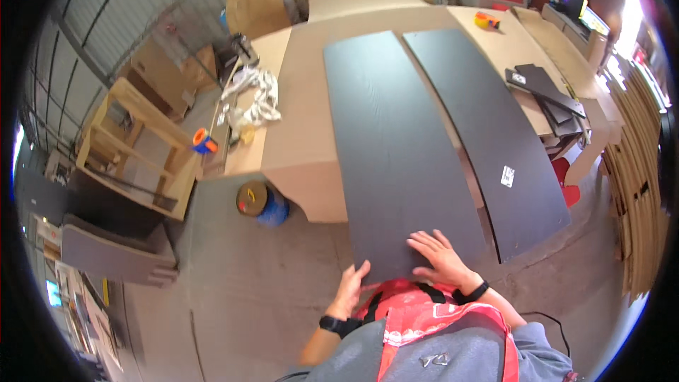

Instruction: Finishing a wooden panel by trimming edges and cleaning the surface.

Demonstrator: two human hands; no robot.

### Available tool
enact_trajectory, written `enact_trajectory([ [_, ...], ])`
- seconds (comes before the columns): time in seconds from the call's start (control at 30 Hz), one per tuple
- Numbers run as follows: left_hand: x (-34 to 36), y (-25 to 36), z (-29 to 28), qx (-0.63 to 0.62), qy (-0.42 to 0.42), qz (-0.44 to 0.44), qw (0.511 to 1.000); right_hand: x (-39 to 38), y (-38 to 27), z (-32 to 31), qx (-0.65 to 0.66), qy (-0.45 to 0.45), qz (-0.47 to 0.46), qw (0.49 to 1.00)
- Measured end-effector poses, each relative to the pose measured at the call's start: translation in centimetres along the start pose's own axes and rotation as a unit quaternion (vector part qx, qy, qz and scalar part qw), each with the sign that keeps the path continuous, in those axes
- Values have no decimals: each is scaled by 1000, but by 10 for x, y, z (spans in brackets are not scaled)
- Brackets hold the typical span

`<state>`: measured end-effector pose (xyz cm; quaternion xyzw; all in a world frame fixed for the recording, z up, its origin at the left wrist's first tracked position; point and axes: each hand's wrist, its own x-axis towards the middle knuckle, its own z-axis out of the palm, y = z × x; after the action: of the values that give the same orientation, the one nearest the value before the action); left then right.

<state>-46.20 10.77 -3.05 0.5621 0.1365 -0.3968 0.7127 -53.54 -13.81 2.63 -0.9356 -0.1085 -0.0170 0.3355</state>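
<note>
A long dark grey panel [392, 148] lies lengthwise on a light wooden workbench [304, 106], its near end sticking out over the edge toward me. My right hand [442, 258] rests flat on top of that near end, fingers spread. My left hand [351, 288] grips the panel's near left corner from the side. A second dark panel [488, 127] with a small white label lies beside it on the right.
Short dark boards [548, 92] are stacked at the bench's right edge. A tape measure [486, 20] sits far back. Crumpled cloth [254, 95] lies at the left, a blue roll [263, 203] on the floor, a wooden frame [134, 148] further left, cardboard sheets [640, 177] at right.
</note>
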Motion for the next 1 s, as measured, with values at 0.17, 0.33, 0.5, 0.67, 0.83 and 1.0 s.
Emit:
enact_trajectory([
  [0.17,-25,50,-15,98,58,62,992,-23,9,2,-236,15,106,966],
  [0.33,-75,142,-33,214,28,173,961,12,-16,25,-176,38,93,979],
  [0.5,-95,190,15,290,-68,251,921,28,-30,34,-83,73,68,992],
  [0.67,-80,207,64,413,-273,318,808,24,-40,2,65,151,37,986],
  [0.83,-8,159,106,234,-405,295,833,15,-72,-51,206,260,1,944],
  [1.0,104,70,96,251,-146,82,954,-15,-65,-89,285,440,85,847],
])
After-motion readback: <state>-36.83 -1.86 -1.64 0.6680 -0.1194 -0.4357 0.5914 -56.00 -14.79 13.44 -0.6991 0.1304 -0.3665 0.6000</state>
